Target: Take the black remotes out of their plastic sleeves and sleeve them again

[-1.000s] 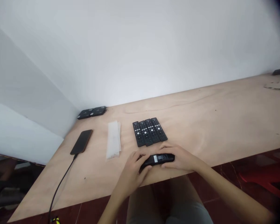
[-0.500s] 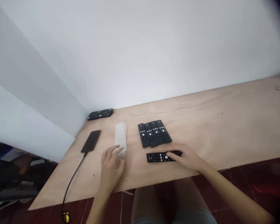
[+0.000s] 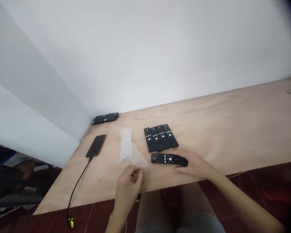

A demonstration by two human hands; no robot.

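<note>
My left hand (image 3: 129, 181) pinches the near corner of a thin, translucent plastic sleeve (image 3: 137, 157). That sleeve slants off a small pile of similar whitish sleeves (image 3: 126, 137) lying on the table. My right hand (image 3: 194, 161) is closed around the right end of a black remote control (image 3: 168, 159), which lies crosswise with its buttons facing up. Just beyond it, several more black remotes (image 3: 160, 138) lie side by side in a slightly fanned row, buttons up.
A dark phone (image 3: 96, 145) with a cable (image 3: 78, 186) plugged in lies on the left of the wooden table (image 3: 220, 136). Two flat black boxes (image 3: 105, 118) sit in the far left corner by the white wall (image 3: 147, 58). The table's front edge runs just before my legs.
My left hand has moved right and nearer, drawing a sleeve askew from the pile. My right thumb has slid off the remote's buttons to its near side, and the remote has shifted slightly.
</note>
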